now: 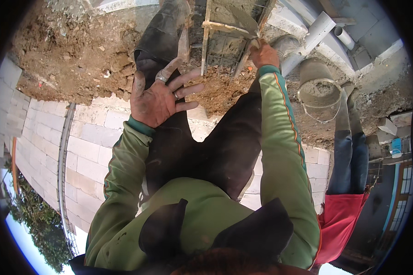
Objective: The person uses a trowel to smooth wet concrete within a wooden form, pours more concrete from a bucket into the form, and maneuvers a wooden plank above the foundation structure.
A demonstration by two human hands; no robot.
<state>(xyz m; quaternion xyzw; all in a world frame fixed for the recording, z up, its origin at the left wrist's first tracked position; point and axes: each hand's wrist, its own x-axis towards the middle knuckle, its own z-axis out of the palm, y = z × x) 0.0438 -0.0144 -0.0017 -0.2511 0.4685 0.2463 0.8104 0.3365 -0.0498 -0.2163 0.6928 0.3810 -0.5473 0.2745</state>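
My left hand [158, 97] is open, palm up and fingers spread, with grime on the skin and a ring on one finger. Nothing lies in it. My right hand [264, 55] is closed around the handle of a trowel [244, 20]. The trowel's grey blade points up and left over a wooden formwork box [205, 41]. Wet grey concrete [225, 39] and thin steel bars show inside the box. A wooden crosspiece [227, 28] spans the box beside the blade.
A mortar-coated bucket [313, 71] with a wire handle stands right of my right arm, near a white pipe [320, 31]. A co-worker in a red shirt [342, 224] is at the far right. Rough soil [78, 50] lies left, beside a pale block wall [89, 156].
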